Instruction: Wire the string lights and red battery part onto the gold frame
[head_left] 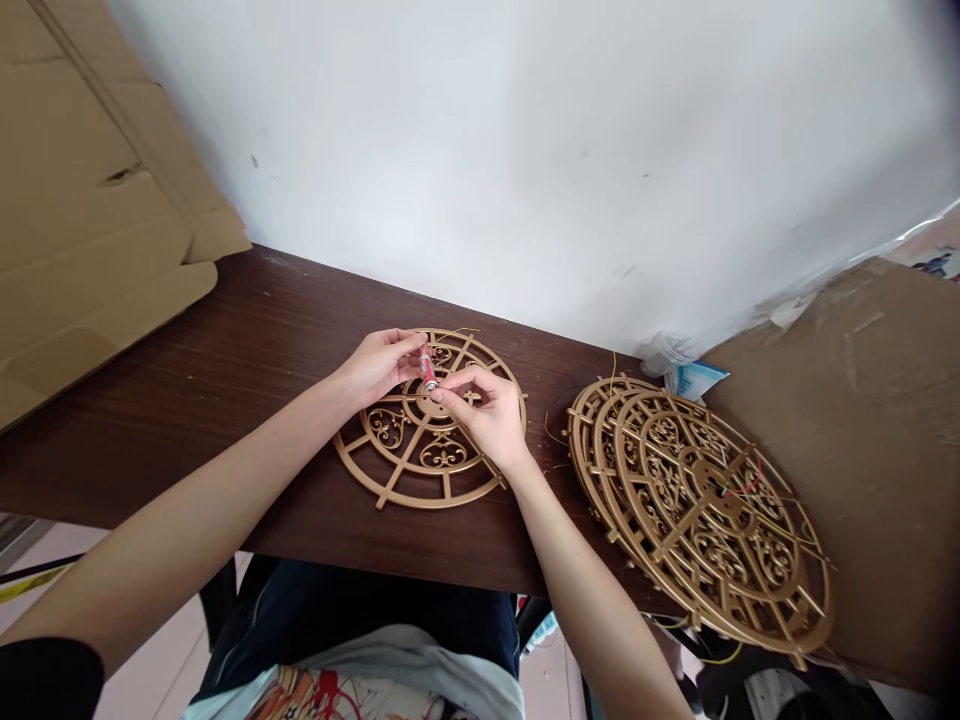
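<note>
Left hand [381,368] pinching red cylinder [427,368] at far end | right hand [491,415] at near end, grip I can't tell | over left gold disc [427,503] | I'd brace the left pinch

Your left fingers [410,345] hold a red tube [427,366] over the single grille [405,456]; right fingers [451,399] at tube's near end. Grille stack [703,484]: right of single grille.

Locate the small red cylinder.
Head view, just left of centre: the red cylinder sits between the left hand and right hand, over the lone gold disc.
</note>
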